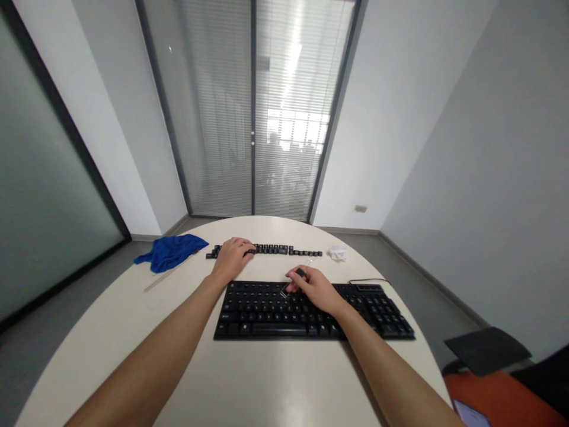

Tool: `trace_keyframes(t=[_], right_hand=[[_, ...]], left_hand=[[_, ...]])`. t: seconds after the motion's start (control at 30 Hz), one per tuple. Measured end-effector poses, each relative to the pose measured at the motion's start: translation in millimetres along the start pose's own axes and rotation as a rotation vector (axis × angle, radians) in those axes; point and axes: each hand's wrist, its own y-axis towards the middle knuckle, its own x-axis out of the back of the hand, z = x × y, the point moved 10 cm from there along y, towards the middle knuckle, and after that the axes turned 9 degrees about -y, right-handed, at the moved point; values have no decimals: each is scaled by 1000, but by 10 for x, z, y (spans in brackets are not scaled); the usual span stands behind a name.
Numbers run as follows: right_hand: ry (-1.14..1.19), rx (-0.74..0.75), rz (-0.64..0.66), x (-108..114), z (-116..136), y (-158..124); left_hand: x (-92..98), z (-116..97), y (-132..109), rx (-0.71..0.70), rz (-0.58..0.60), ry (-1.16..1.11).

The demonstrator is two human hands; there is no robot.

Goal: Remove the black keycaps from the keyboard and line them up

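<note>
My left hand (232, 258) reaches over a row of loose black keycaps (272, 249) beyond the keyboard. Its fingers are curled down, with a keycap (249, 251) at the fingertips; part of the row lies hidden behind this hand. Above the upper keys of the black keyboard (278, 329), my right hand (315, 287) is closed on a keycap puller (301, 272). The puller's dark body shows between thumb and fingers, and its thin wire end (284, 292) points down to the left over the keys. Beneath my right hand some keys are covered from sight.
A blue cloth (173, 252) lies at the left, a thin pale stick (160, 280) beside it. Crumpled white tissue (338, 253) sits at the right end of the keycap row. The keyboard cable (368, 280) runs behind the keyboard. An orange-seated chair (498, 394) stands at lower right.
</note>
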Motion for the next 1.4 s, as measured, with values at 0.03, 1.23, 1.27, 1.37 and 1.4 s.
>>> trace_keyframes(t=[0.03,1.23,1.27,1.37,1.4], right_hand=[[-1,-3,1,0,1,-1],[-43,-13,-29,110,-14,-29],[-60,-8,-37,138,-1,-36],[-141,39,-32,181,85,-59],[-167,59,-19,178,121,-68]], left_hand=[[-14,28,-12,2,-6,0],[55,95,10,78,-54,-44],[88,28,21,79,-66,-67],[79,-262,15,62,-39,-170],[39,-375,-9,56,-10,-205]])
